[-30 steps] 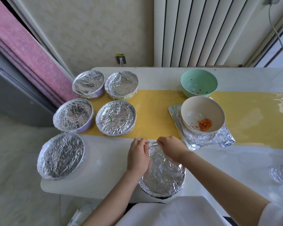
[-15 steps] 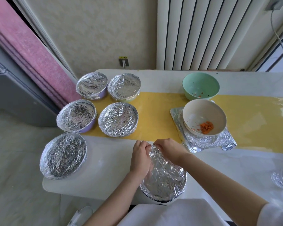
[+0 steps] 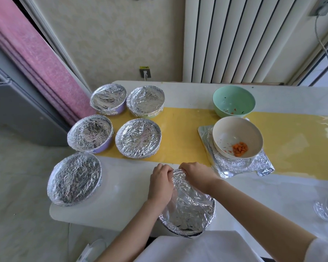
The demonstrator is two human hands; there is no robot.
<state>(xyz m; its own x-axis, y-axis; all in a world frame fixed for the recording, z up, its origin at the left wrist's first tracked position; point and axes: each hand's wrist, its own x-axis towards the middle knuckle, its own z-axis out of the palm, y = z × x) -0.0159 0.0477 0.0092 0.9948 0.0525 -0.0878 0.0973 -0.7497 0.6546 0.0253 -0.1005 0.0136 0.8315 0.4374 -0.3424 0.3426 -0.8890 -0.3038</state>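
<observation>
A dark bowl covered with crinkled foil (image 3: 189, 210) sits at the near edge of the white table (image 3: 121, 195). My left hand (image 3: 160, 181) grips the foil at the bowl's far left rim. My right hand (image 3: 195, 173) pinches the foil at the far rim, fingers curled over the bunched edge. A beige bowl (image 3: 237, 138) holding a few orange carrot pieces stands on a loose foil sheet (image 3: 261, 165) to the right.
Several foil-covered bowls stand at the left, the nearest one (image 3: 75, 179) near the table's left edge. A green bowl (image 3: 233, 101) sits at the back. A yellow runner (image 3: 182, 137) crosses the table. More foil (image 3: 326, 208) lies far right.
Both hands have stayed at the far rim of the foil-covered bowl, bunching the foil edge closer together. The camera has tilted slightly.
</observation>
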